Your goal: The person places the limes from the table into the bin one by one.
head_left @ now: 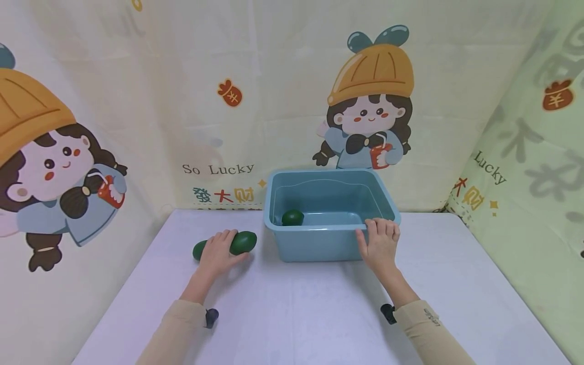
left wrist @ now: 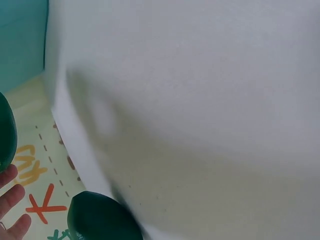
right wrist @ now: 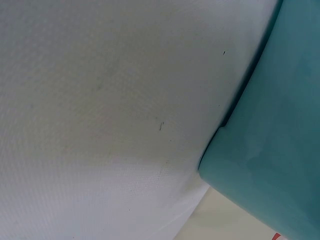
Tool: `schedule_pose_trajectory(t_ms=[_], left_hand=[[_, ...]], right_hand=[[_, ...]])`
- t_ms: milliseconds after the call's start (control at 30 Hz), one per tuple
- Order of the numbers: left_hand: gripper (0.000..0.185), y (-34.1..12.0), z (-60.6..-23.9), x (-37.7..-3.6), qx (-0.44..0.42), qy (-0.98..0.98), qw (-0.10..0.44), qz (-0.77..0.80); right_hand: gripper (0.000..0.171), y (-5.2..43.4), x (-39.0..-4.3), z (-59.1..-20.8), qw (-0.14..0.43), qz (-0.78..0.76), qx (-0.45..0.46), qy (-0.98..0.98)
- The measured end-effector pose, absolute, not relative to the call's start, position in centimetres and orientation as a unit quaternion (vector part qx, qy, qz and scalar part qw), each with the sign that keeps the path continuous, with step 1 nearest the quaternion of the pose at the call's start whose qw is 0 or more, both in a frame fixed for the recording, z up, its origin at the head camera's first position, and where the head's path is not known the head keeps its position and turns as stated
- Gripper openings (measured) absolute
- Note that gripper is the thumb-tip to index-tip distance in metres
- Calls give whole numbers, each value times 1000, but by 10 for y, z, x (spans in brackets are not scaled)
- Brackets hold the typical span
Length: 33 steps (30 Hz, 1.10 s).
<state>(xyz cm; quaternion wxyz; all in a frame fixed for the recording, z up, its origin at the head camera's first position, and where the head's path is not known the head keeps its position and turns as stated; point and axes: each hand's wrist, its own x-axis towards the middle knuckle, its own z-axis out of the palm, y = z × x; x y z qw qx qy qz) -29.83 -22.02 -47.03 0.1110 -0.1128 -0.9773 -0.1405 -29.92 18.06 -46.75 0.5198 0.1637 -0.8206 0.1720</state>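
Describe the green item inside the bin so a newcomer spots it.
On the white table, find the blue bin. Inside, at its left end, sits a rounded dark-green item. It's the only one seen inside; two similar items are outside, at the left hand.

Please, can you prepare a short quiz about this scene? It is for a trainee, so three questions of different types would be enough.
1. How many green objects can you count in the head view?
2. True or false: every green object is inside the blue bin.
3. Which hand touches the bin?
A) only the left hand
B) only the right hand
C) both hands

Key
1. Three.
2. False; one is in the bin, and two are outside it, at the left hand.
3. B.
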Motion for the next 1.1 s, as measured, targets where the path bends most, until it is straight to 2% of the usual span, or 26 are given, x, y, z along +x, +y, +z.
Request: schedule_pose_trajectory(t_ms=[500,1100], left_hand=[[74,-221,-458,-297,-116,-971,144,-153],[77,-222,-444,-299,-114,-967,148,-171]], right_hand=[[52,179,-293,-464,505,187,158,-827],[50,179,-297,-465,529,177,169,-813]])
